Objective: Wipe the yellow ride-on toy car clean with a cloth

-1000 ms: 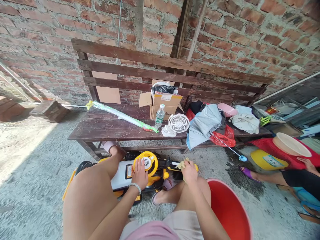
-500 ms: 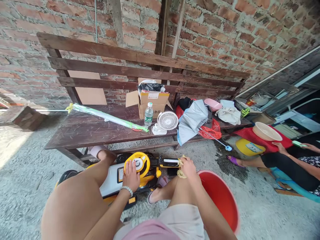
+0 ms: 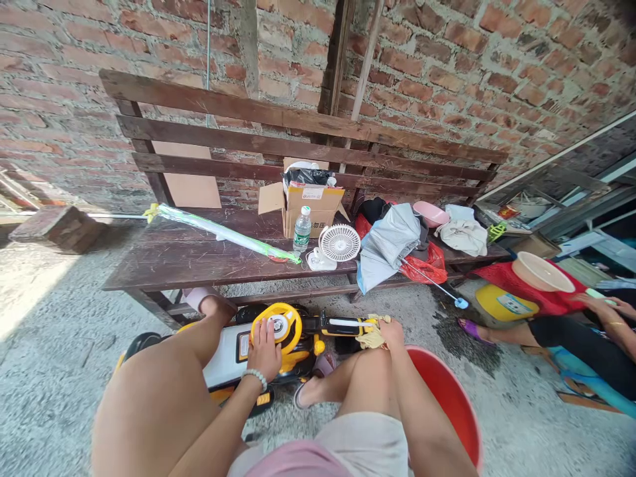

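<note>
A yellow, white and black toy ride-on car (image 3: 238, 348) lies on the concrete floor between my knees. My left hand (image 3: 265, 351) rests on its yellow steering wheel (image 3: 277, 324), fingers laid over the rim. My right hand (image 3: 392, 333) is closed on a crumpled yellowish cloth (image 3: 371, 338), pressed against the right end of the car's yellow and black handlebar (image 3: 345, 324). A red plastic bucket (image 3: 450, 401) stands just right of my right leg.
A dark wooden bench (image 3: 199, 255) against the brick wall carries a wrapped green pole (image 3: 223, 233), a cardboard box (image 3: 311, 205), a water bottle (image 3: 301, 230), a small white fan (image 3: 338, 245), a folded umbrella (image 3: 387, 242) and cloths. Another person's legs and hands (image 3: 586, 328) are at the right beside a yellow tub (image 3: 504, 303).
My right hand with the cloth has slid rightward along the handlebar to its end. The left hand stays on the steering wheel. My view has swung slightly sideways.
</note>
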